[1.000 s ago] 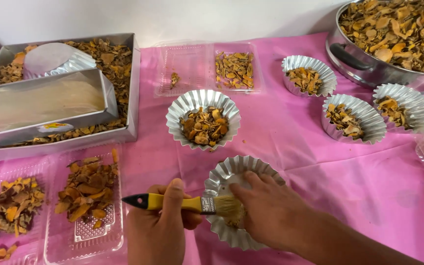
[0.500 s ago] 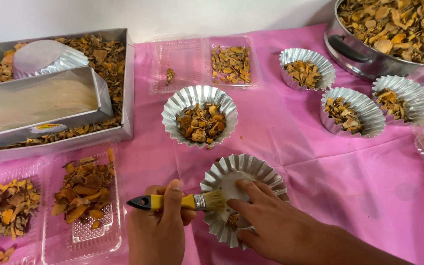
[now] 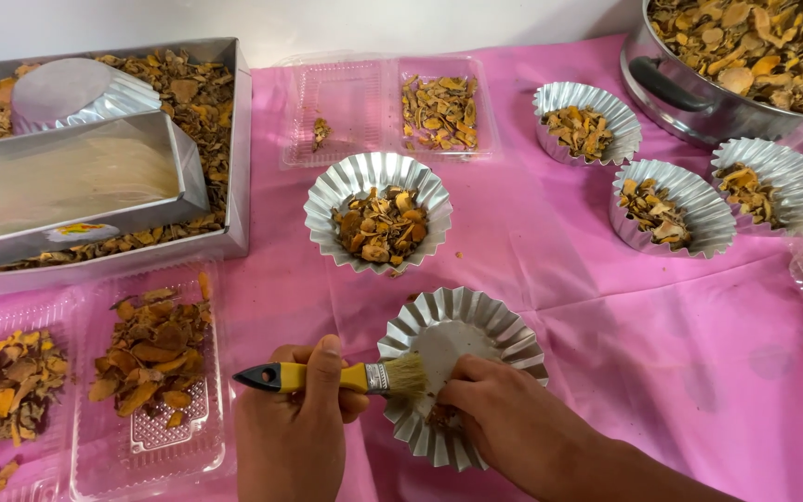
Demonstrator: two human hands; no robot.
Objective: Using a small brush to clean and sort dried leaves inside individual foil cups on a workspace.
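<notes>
My left hand (image 3: 295, 418) grips a small brush (image 3: 346, 376) with a yellow and black handle, its bristles lying inside a fluted metal cup (image 3: 480, 325) near the table's front edge. My right hand (image 3: 513, 423) rests on the near rim of that cup, fingers reaching into it. A few brown bits lie at the cup's near side; its bottom is otherwise bare. Just behind it stands another fluted cup (image 3: 327, 200) filled with dried orange-brown chips.
A pink cloth (image 3: 559, 279) covers the table. A metal tray (image 3: 239, 167) of chips holding a smaller pan sits at the back left. Clear plastic trays (image 3: 155, 437) with chips lie front left. Three filled cups (image 3: 699, 209) and a big steel pot (image 3: 690, 102) stand at the right.
The brush has stayed in the cup while my right hand shifted slightly on the rim. The view has tilted a little, so everything sits higher in frame.
</notes>
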